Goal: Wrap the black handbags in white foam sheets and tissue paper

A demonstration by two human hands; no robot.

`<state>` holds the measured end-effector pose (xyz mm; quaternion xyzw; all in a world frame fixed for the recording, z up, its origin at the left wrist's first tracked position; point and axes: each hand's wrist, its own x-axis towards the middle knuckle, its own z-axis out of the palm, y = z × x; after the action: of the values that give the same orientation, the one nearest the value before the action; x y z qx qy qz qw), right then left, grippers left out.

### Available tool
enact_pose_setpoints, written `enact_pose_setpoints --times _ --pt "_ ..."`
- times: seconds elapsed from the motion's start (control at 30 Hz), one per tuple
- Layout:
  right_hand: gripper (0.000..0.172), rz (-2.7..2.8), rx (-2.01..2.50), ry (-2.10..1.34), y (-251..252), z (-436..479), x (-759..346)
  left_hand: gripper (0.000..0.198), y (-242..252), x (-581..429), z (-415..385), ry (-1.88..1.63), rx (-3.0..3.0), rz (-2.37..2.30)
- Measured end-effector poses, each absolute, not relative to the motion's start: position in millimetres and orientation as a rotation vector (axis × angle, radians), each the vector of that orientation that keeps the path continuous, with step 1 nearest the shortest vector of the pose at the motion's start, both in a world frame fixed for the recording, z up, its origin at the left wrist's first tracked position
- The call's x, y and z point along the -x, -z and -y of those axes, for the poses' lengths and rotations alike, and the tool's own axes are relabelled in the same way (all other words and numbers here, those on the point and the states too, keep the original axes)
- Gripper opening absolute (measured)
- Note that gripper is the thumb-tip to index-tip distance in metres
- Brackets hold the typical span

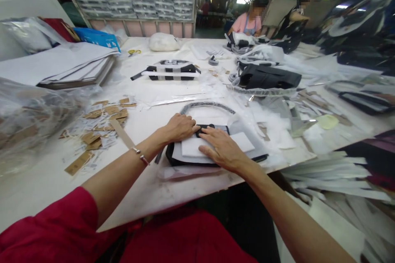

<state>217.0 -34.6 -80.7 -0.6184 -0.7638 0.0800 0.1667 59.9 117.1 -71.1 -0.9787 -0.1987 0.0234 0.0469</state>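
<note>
A black and grey bag [247, 153] lies flat near the front edge of the white table [55, 172], its curved handle [206, 106] arching away from me. A white sheet of paper [193, 146] lies on top of it. My left hand [180, 127] rests at the bag's top edge with its fingers curled and pressing down by the black handle fitting. My right hand [222, 150] lies flat on the white sheet, fingers stretched out, holding nothing.
Brown paper tags [101, 125] are scattered on the left beside a clear plastic bag [27, 119]. Stacked sheets [64, 68], a striped bag [171, 70] and a black bag [268, 76] lie farther back. Two people work at the far end. White strips [336, 172] pile up on the right.
</note>
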Motion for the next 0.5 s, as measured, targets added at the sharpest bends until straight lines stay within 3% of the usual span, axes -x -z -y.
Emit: enact_pose_setpoints --times 0.5 --pt "0.044 2.250 1.662 -0.087 81 30 -214 0.027 60 -60 -119 -0.213 2.855 0.592"
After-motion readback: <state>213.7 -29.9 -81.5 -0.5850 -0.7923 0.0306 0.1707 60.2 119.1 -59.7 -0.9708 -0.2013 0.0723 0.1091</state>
